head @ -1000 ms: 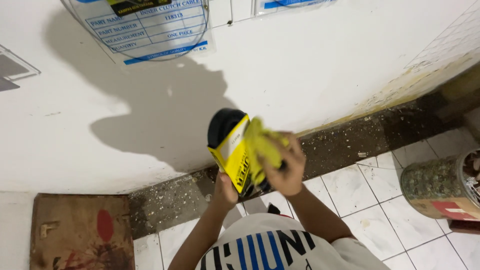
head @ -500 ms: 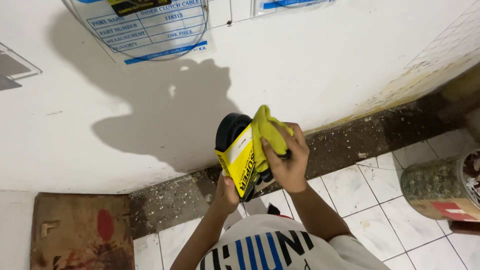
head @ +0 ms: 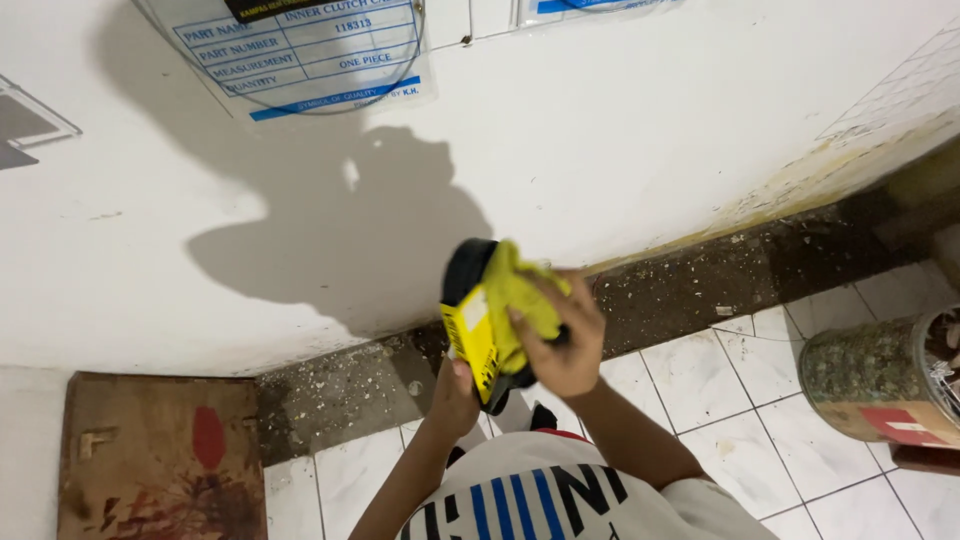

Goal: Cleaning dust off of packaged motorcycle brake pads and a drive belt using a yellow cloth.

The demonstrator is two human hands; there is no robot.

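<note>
L hand (head: 455, 395) grips yellow-black tool (head: 472, 325) from below, fingers closed; R hand (head: 560, 335) presses yellow cloth (head: 520, 295) on it w/ curled fingers. Keep tool steady, wipe w/ firm even strokes

Bright, hard light from behind and above the person. It throws a dark, sharp-edged shadow (head: 330, 230) of head and raised arms onto the white wall (head: 650, 130). Wall near overexposed at upper right, detail washed out. Slight motion blur on the yellow cloth (head: 520, 300) and right hand (head: 565, 340). Floor tiles (head: 760, 400) evenly lit. Lines bow slightly at frame edges.
</note>
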